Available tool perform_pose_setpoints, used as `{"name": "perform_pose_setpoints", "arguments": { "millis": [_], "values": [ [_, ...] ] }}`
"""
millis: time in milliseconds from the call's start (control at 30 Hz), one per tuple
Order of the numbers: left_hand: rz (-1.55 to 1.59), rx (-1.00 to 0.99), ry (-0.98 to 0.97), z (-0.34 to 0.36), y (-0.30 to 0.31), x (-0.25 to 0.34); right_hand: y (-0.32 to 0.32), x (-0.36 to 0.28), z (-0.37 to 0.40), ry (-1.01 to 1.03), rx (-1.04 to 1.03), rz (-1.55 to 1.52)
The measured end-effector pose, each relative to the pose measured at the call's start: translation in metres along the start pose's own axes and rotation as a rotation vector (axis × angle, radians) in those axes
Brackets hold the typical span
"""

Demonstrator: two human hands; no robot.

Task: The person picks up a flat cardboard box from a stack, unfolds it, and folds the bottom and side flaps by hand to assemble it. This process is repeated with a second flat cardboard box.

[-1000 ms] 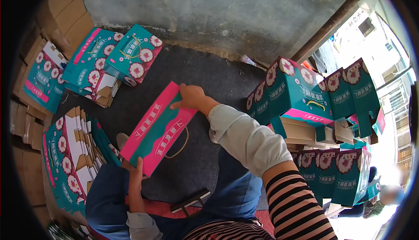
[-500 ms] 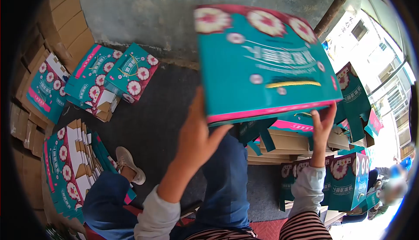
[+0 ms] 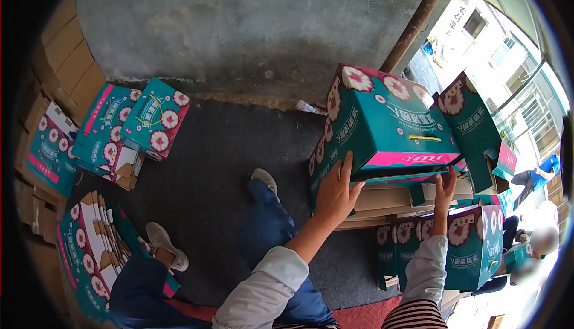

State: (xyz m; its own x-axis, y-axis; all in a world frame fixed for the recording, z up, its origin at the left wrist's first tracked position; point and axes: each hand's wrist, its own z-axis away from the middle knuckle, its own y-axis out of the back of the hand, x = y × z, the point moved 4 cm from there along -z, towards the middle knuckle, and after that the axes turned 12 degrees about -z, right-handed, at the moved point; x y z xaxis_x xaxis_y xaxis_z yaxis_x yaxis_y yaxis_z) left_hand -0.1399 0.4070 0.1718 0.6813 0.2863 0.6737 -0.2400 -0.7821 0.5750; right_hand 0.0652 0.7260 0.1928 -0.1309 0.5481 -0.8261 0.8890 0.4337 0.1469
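Observation:
A teal carton box (image 3: 404,122) with a maroon band, white flower pictures, a pink lower edge and a yellow rope handle is between my hands, at the right. It rests on a stack of similar cartons and flattened cardboard (image 3: 382,198). My left hand (image 3: 336,190) grips its near left corner, fingers along the side and thumb by the bottom edge. My right hand (image 3: 443,192) holds the near bottom edge toward the right, thumb and finger around it. The box's underside is hidden.
Teal cartons (image 3: 156,118) lie on the dark floor at the left, with a bundle of folded cartons (image 3: 89,245) nearer. An open-flapped carton (image 3: 472,127) and upright cartons (image 3: 472,246) stand right. A grey wall (image 3: 251,36) and wooden pole (image 3: 418,21) are behind; people (image 3: 532,251) sit far right.
The box has moved down and away to the right, from raised in front of me onto the stack. Both hands went with it, and my foot has shifted forward.

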Motion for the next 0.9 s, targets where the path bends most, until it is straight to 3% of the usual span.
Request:
{"name": "perform_pose_setpoints", "arguments": {
  "millis": [433, 633, 800, 900],
  "values": [
    [0.166, -0.12, 0.06, -0.009, -0.012, 0.008, 0.047, 0.03, 0.006, 0.007, 0.002, 0.059],
    [0.133, -0.225, 0.023, -0.004, -0.011, -0.001, 0.04, 0.019, 0.013, -0.167, 0.111, -0.075],
    [0.065, -0.164, 0.036, 0.009, -0.008, -0.013, 0.047, -0.007, 0.067, -0.084, 0.377, -0.013],
    [-0.055, -0.164, -0.025, 0.014, -0.001, -0.018, 0.021, -0.038, 0.11, 0.067, 0.257, 0.138]
  ]
}}
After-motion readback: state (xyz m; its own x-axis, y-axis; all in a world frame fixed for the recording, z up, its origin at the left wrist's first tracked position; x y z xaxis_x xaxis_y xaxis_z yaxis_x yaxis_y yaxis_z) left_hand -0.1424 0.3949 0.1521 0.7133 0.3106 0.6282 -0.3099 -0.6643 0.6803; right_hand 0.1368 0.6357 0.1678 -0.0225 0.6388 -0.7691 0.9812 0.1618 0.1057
